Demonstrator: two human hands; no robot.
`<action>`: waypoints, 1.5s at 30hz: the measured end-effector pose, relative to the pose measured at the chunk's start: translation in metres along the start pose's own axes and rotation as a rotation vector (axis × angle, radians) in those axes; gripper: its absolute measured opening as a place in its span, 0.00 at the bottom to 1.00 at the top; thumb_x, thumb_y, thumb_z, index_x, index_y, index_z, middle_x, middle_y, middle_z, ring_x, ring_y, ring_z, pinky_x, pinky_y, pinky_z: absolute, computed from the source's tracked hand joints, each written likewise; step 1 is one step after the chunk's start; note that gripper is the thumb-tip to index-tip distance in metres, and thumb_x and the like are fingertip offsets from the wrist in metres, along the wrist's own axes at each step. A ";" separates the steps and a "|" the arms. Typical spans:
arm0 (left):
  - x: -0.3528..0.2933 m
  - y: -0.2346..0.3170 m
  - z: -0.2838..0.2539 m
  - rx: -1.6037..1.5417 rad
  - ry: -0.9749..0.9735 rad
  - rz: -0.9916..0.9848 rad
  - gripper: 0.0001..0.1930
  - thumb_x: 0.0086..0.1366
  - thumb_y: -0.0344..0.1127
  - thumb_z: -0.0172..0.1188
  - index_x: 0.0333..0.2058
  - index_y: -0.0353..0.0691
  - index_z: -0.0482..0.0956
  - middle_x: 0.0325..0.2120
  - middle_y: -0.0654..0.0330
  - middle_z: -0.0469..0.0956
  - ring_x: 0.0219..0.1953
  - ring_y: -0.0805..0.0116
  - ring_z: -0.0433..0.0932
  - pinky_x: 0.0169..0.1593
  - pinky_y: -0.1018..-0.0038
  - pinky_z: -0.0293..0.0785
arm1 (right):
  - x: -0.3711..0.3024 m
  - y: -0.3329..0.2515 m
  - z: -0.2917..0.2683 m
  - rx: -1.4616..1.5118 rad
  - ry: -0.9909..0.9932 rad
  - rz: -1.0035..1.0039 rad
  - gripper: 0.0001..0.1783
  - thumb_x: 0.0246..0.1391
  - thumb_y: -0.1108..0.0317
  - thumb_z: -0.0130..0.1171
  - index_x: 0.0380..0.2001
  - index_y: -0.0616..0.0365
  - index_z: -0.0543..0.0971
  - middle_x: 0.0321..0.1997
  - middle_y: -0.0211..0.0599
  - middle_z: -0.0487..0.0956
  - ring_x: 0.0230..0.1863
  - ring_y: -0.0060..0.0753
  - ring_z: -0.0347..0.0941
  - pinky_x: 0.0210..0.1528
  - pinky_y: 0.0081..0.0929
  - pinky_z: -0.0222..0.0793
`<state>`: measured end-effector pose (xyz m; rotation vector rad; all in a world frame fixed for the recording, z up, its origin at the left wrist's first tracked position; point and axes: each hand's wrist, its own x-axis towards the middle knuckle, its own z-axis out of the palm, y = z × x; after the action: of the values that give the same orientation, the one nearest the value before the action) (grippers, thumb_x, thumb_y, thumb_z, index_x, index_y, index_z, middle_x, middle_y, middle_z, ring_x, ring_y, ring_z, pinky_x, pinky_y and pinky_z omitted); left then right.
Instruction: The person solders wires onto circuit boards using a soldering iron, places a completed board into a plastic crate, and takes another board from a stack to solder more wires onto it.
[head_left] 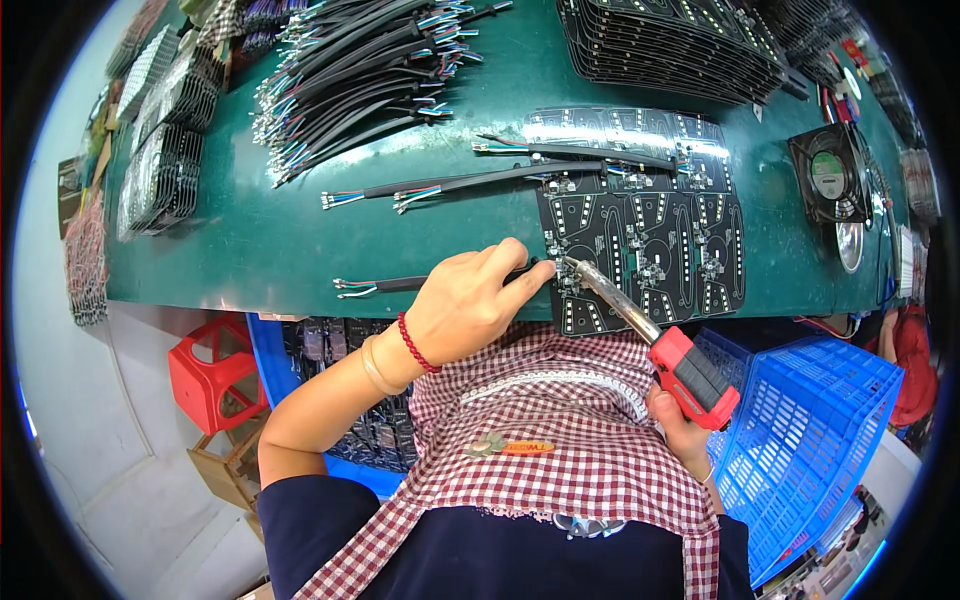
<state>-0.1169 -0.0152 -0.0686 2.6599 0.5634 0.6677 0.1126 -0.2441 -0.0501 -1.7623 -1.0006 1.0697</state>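
Observation:
My left hand is closed on a black-sleeved wire cable, its loose coloured wire ends pointing left and its other end at the near left of a black circuit board panel. In my right hand is a soldering iron with a red and black handle. Its tip meets the panel beside my left fingertips; whether it touches a wire there is too small to tell. Two more cables reach the panel's middle row from the left, and another cable lies across the board farther back.
A heap of black cables lies at the back left, with stacked circuit boards at the back right. A black fan stands on the right of the green table. Blue crates and a red stool stand below table level.

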 end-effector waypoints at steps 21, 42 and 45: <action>0.008 0.007 -0.006 0.016 -0.039 -0.028 0.17 0.47 0.23 0.60 0.40 0.40 0.80 0.28 0.60 0.68 0.21 0.68 0.73 0.23 0.72 0.70 | -0.005 0.005 -0.001 -0.062 0.052 -0.087 0.10 0.45 0.65 0.65 0.30 0.59 0.78 0.27 0.34 0.75 0.26 0.33 0.72 0.28 0.29 0.66; 0.011 0.009 -0.012 -0.009 -0.082 -0.023 0.17 0.48 0.24 0.60 0.40 0.40 0.80 0.29 0.59 0.68 0.23 0.67 0.74 0.25 0.71 0.72 | -0.009 0.009 0.004 -0.159 0.022 -0.045 0.10 0.45 0.64 0.66 0.30 0.55 0.78 0.28 0.33 0.74 0.26 0.33 0.71 0.27 0.29 0.65; 0.012 0.010 -0.013 -0.001 -0.087 -0.023 0.16 0.49 0.25 0.60 0.40 0.40 0.80 0.29 0.59 0.68 0.24 0.66 0.75 0.26 0.71 0.73 | -0.009 0.004 0.006 -0.019 0.012 0.038 0.09 0.45 0.68 0.65 0.30 0.58 0.78 0.27 0.33 0.74 0.26 0.30 0.71 0.29 0.28 0.66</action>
<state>-0.1108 -0.0150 -0.0490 2.6628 0.5680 0.5423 0.1050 -0.2521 -0.0528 -1.8077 -0.9759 1.0758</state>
